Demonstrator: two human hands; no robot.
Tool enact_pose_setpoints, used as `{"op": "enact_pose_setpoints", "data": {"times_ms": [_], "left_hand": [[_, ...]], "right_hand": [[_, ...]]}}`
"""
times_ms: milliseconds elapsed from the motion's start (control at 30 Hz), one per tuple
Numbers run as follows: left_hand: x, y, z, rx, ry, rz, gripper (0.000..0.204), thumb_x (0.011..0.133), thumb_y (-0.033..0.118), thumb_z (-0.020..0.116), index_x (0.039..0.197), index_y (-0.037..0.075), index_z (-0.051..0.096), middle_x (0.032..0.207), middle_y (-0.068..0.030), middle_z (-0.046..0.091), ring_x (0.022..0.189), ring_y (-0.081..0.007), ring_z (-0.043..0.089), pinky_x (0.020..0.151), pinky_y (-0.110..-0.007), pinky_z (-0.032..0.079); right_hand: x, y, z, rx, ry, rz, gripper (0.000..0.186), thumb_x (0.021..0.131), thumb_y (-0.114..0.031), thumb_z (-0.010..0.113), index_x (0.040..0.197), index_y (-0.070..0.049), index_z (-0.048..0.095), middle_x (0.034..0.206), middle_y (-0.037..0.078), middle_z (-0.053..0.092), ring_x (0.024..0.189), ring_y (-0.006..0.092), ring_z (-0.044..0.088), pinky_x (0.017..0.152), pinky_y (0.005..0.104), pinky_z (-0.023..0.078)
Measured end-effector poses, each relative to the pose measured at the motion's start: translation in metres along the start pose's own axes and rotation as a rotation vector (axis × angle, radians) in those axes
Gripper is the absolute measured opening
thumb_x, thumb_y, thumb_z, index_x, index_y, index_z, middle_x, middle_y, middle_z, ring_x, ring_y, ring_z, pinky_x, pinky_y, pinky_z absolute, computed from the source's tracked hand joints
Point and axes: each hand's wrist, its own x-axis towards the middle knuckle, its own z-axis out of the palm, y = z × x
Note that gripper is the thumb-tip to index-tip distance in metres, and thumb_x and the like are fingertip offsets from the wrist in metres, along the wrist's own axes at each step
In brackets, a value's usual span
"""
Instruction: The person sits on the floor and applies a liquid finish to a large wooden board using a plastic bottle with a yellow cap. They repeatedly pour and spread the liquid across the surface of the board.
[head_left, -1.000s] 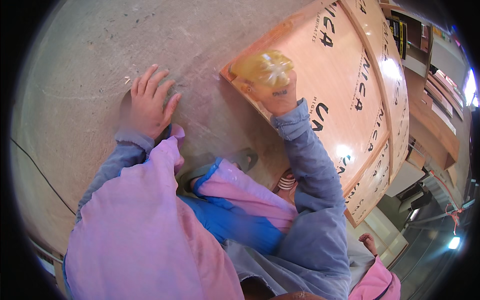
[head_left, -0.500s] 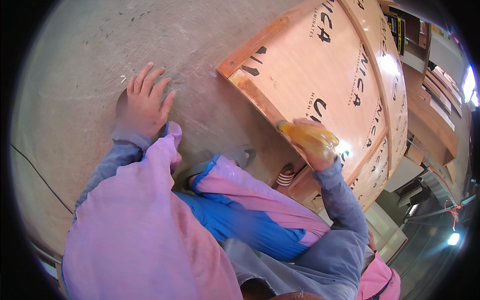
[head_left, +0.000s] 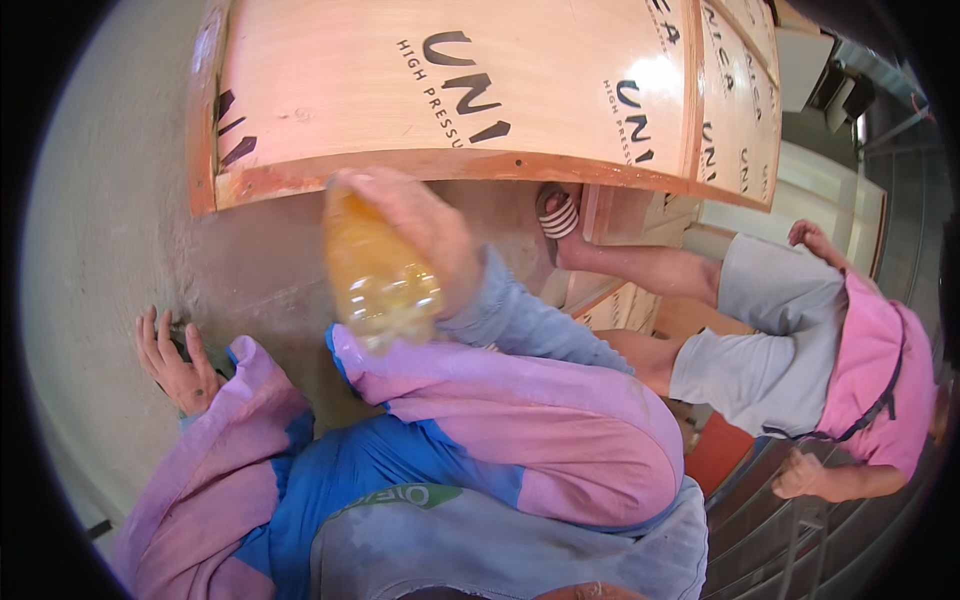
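Note:
A clear plastic bottle [head_left: 372, 265] with amber-yellow liquid is gripped in my right hand [head_left: 430, 220]. Its base points toward me, and its narrow end meets the near edge strip [head_left: 290, 178] of a wooden panel [head_left: 350, 80]. Whether the tip touches the wood, I cannot tell. My left hand [head_left: 175, 365] is low at the left, fingers spread, at the grey floor [head_left: 110, 250] beside my knee; it holds nothing that I can see.
At the right a person in a pink top [head_left: 890, 350] and light shorts stands by the panel, with one sandalled foot [head_left: 557, 215] at its underside. My bent legs in pink and blue trousers [head_left: 520, 430] lie close below the bottle. A pale cabinet [head_left: 800, 200] stands behind.
My view has turned, so the panel now lies across the top. My right hand with the bottle has moved left along the panel's edge. The other person has come into fuller view.

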Motion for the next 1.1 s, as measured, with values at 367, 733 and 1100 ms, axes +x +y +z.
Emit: {"op": "enact_pose_setpoints", "data": {"times_ms": [367, 733, 1100], "left_hand": [[-0.001, 0.005, -0.015, 0.0, 0.009, -0.043, 0.037, 0.1, 0.018, 0.063, 0.133, 0.001, 0.06, 0.15, -0.0162, 0.052, 0.145, -0.0413, 0.04, 0.118, -0.054, 0.032], [-0.003, 0.003, -0.011, -0.008, 0.011, -0.099, 0.039, 0.095, 0.009, 0.064, 0.133, 0.004, 0.06, 0.151, -0.0129, 0.052, 0.147, -0.0386, 0.038, 0.12, -0.052, 0.032], [-0.001, -0.002, -0.01, -0.001, -0.013, -0.031, 0.036, 0.103, 0.019, 0.061, 0.135, 0.001, 0.059, 0.15, -0.0177, 0.053, 0.145, -0.0414, 0.04, 0.118, -0.053, 0.032]], "right_hand": [[-0.053, 0.014, -0.04, -0.019, 0.575, 0.635, 0.042, 0.087, -0.001, 0.08, 0.125, 0.004, 0.063, 0.12, 0.016, 0.071, 0.112, 0.0285, 0.068, 0.1, 0.0406, 0.056], [-0.066, 0.036, -0.038, 0.218, 0.551, 0.505, 0.047, 0.081, 0.004, 0.08, 0.124, 0.006, 0.06, 0.123, 0.017, 0.066, 0.116, 0.0282, 0.065, 0.097, 0.0393, 0.058], [-0.041, 0.044, -0.015, -0.231, -0.141, 0.095, 0.051, 0.081, -0.011, 0.077, 0.127, 0.006, 0.062, 0.12, 0.022, 0.069, 0.115, 0.0387, 0.067, 0.102, 0.0488, 0.052]]}}
